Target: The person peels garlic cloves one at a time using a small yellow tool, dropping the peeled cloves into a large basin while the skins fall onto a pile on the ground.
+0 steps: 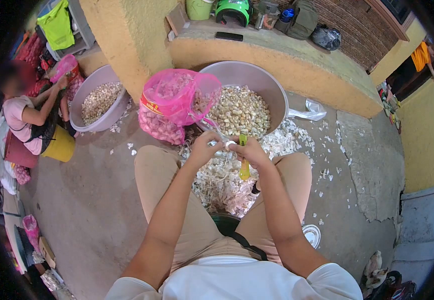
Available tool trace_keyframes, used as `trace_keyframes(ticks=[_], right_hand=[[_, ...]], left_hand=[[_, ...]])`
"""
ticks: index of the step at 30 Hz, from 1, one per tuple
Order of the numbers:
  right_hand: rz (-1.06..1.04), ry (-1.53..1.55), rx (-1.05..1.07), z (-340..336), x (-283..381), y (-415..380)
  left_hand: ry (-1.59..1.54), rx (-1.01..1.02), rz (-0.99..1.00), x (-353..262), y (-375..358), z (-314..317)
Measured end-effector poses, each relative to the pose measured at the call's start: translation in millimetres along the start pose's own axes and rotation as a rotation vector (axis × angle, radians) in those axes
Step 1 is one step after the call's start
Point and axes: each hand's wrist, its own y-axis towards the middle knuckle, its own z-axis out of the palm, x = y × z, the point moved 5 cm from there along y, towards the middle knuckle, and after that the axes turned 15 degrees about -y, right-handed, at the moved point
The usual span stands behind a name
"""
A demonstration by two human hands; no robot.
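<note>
My left hand [206, 148] is closed, its fingertips pinching a white garlic clove [228, 145] in front of my knees. My right hand [253, 152] meets it there, wrapped round a slim yellow tool [245, 171] that looks like a small knife; its blade cannot be made out. Below both hands, a heap of papery garlic skins [222, 182] lies between my legs. Just beyond stands a large grey-purple basin [278, 95] holding many pale garlic cloves [242, 111]. Against its left side leans a pink mesh bag [162, 122] of unpeeled garlic.
At left, a seated person [24, 112] works beside another basin [89, 125] of cloves. A yellow pillar [132, 40] and low ledge [297, 65] stand behind the basins. A clear plastic bag [309, 111] and a white lid [311, 236] lie on the floor at right.
</note>
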Motion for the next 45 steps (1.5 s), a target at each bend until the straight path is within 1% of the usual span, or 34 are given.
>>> trace_keyframes(ticks=[2,5,9,11,14,17,18,20,23,24,26,27,29,30,32,33,34,35,36,37,38,39,42,45], right_hand=[[0.0,0.067,0.041,3.0,1.7,-2.6],[0.001,0.089,0.094,4.0,0.3,-3.1],[0.06,0.182,0.122,8.5,-1.2,-3.3],[0.067,0.1,0.088,13.0,-1.7,-2.5],[0.06,0.026,0.075,15.7,-8.1,2.2],[0.02,-0.089,0.119,15.6,-5.0,0.3],[0.002,-0.139,0.14,15.2,-2.6,-1.2],[0.01,-0.218,0.116,13.8,-3.4,-3.5],[0.073,-0.288,0.118,8.8,-3.1,-8.5],[0.1,-0.303,0.125,6.1,-3.1,-9.2],[0.028,-0.569,0.18,1.7,-10.5,-3.1],[-0.009,-0.702,0.207,0.1,-13.8,0.5],[0.071,-0.428,0.073,-15.0,-20.1,13.7],[0.111,-0.29,0.006,-21.0,-21.1,18.0],[0.106,-0.102,-0.336,-39.9,-21.0,21.5],[0.102,-0.005,-0.504,-46.4,-21.1,19.8],[0.108,-0.074,-0.531,-45.1,-21.0,20.1],[0.109,-0.184,-0.414,-38.8,-21.4,21.9],[0.11,-0.294,-0.296,-27.4,-8.2,15.1],[0.111,-0.402,-0.176,-15.7,-2.1,10.4],[0.062,-0.344,-0.05,-2.7,-12.7,12.5],[0.053,-0.353,-0.04,6.4,-10.8,8.7],[0.051,-0.379,-0.043,23.8,-2.3,2.0],[-0.025,-0.325,-0.076,24.7,-6.7,7.8]], left_hand=[[-0.054,-0.076,-0.092,-1.2,-0.4,-3.2],[-0.017,-0.1,-0.07,18.5,0.3,-6.5],[0.037,-0.108,-0.034,4.2,-0.9,-4.8],[0.013,-0.117,-0.051,2.0,-1.6,-4.0],[0.081,-0.126,0.045,3.7,-0.4,-3.6],[0.122,-0.238,0.082,-5.6,-0.9,-12.0],[0.164,-0.317,0.077,-5.1,-0.9,-17.5],[0.248,-0.476,0.067,-0.9,-1.1,-30.5],[0.054,-0.47,-0.243,48.1,1.1,-45.4],[-0.024,-0.405,-0.363,46.5,-0.5,-41.0],[-0.18,-0.268,-0.597,32.4,-7.3,-26.7],[-0.206,-0.21,-0.636,34.3,-8.5,-21.8],[-0.26,-0.09,-0.713,43.6,-11.8,-11.7],[-0.317,-0.091,-0.645,42.8,-8.9,-7.6],[-0.315,-0.096,-0.757,50.0,-13.9,-6.5],[-0.313,-0.1,-0.813,42.9,-16.3,-5.4],[-0.331,-0.109,-0.802,42.9,-16.2,-4.8],[-0.35,-0.117,-0.792,43.4,-15.8,-3.5],[-0.37,-0.124,-0.781,43.6,-14.8,-1.5],[-0.393,-0.131,-0.724,40.6,-12.8,1.5],[-0.416,-0.139,-0.667,37.6,-11.5,4.9],[-0.437,-0.148,-0.611,34.2,-10.7,6.9],[-0.526,-0.105,-0.645,25.4,-13.0,15.2],[-0.589,-0.114,-0.603,23.2,-12.1,13.6]])
